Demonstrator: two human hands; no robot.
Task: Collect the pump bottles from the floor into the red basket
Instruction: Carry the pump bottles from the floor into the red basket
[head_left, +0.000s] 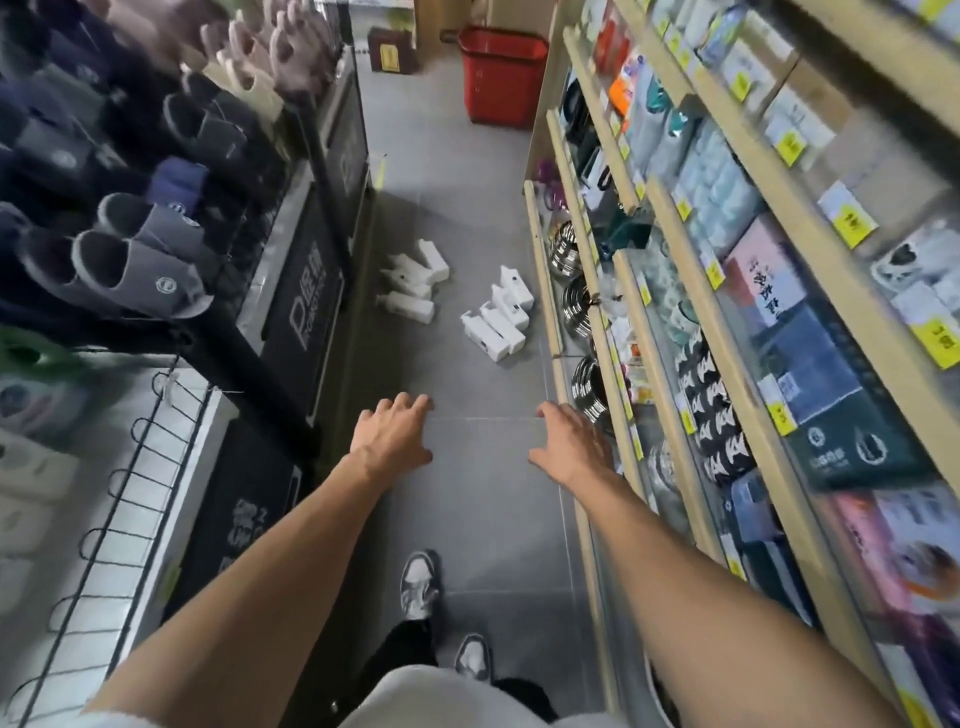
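White pump bottles (498, 322) lie tipped over in two loose heaps on the grey floor (467, 499), one towards the slipper rack (140, 270), the other just beside the foot of the shelves (696, 280). None is in the red basket (501, 73), which stands upright well beyond them at the far end of the aisle. My left hand (397, 434) and right hand (569, 441) reach out ahead, fingers spread and empty, well short of the bottles, readying, I judge, to stoop for them.
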